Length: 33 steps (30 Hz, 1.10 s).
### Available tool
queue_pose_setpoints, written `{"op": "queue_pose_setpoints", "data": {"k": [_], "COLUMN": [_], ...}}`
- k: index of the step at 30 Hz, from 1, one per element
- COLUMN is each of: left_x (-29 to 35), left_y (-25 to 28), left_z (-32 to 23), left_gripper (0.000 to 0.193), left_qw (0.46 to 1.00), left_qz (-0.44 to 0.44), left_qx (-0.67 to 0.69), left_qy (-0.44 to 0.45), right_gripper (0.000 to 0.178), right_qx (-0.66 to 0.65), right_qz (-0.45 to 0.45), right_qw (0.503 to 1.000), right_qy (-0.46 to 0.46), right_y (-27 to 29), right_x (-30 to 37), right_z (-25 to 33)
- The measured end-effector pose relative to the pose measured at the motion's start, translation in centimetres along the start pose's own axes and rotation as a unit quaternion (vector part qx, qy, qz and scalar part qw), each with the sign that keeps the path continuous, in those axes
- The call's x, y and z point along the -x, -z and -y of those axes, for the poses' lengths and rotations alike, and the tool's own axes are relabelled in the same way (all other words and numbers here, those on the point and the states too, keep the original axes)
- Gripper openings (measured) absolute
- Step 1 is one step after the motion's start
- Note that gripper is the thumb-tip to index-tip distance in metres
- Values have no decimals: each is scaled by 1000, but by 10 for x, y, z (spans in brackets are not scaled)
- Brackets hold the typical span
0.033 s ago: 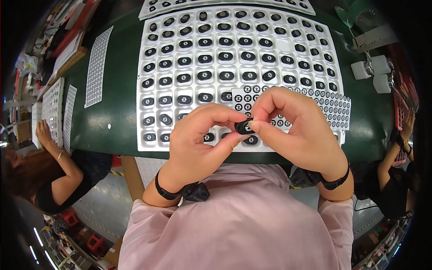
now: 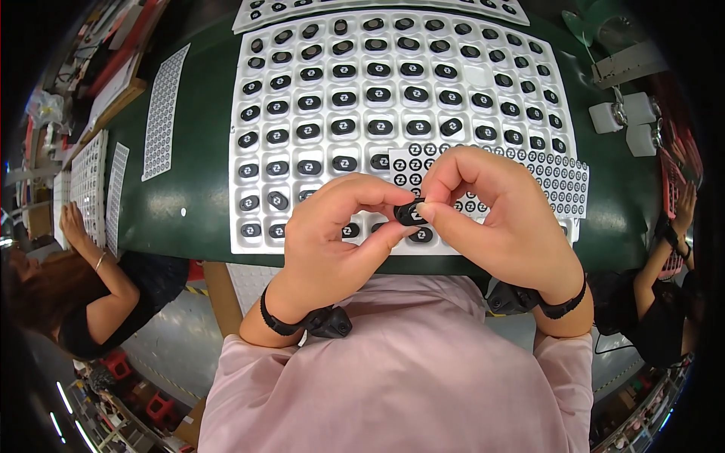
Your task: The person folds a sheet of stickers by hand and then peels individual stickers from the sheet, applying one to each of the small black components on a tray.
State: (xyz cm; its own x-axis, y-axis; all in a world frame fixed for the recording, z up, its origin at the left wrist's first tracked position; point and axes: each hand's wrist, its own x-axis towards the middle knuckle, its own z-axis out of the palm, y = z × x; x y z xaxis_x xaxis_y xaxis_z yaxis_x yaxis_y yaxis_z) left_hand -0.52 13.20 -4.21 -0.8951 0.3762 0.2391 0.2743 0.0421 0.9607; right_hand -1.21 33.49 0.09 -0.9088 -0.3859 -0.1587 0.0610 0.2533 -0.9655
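Over the near edge of a white moulded tray [image 2: 239,226], I hold a small black oval part [image 2: 408,214] with a white mark on its face. My left hand [image 2: 332,230] pinches it between thumb and forefinger from the left. From the right, thumb and forefinger of my right hand [image 2: 495,215] close at its face and edge; they partly cover the mark. Similar black oval parts [image 2: 344,127] sit in the tray's pockets, most bearing white marks; those in the far rows show plain greyish tops. Beneath my right hand, a white sheet of round black stickers [image 2: 565,181] lies across the tray.
Sticker sheets [image 2: 162,113] lie on the green tabletop [image 2: 174,219] at left. Another tray [image 2: 377,6] stands beyond. White blocks with metal fittings [image 2: 604,118] are at the right. A person's hand [image 2: 73,225] rests by a tray at far left; another hand [image 2: 684,208] is at far right.
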Motion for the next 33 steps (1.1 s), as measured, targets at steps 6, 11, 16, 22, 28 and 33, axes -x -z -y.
{"op": "queue_pose_setpoints", "data": {"k": [6,11,16,22,28,33], "left_x": [0,-4,-4,-7,-5,-10], "left_y": [-2,-5,-6,-7,-10,-14], "left_z": [-1,4,4,3,4,7], "left_gripper": [30,27,26,25,24,25], "left_qw": [1000,999,998,998,998,999], "left_qz": [-3,-35,-42,-29,-27,-20], "left_qx": [1,-9,-2,-28,-31,-32], "left_qy": [1,-41,-36,-58,-45,-21], "right_gripper": [8,8,8,8,11,14], "right_qx": [12,30,-20,-130,-184,-18], "right_qz": [-8,-24,-49,-7,19,-25], "right_qw": [1000,999,997,990,980,999], "right_qy": [12,39,60,-58,-79,11], "right_y": [0,-1,-6,-4,5,13], "right_x": [1,4,5,2,6,10], "right_z": [-2,-3,-10,-7,-10,-12]}}
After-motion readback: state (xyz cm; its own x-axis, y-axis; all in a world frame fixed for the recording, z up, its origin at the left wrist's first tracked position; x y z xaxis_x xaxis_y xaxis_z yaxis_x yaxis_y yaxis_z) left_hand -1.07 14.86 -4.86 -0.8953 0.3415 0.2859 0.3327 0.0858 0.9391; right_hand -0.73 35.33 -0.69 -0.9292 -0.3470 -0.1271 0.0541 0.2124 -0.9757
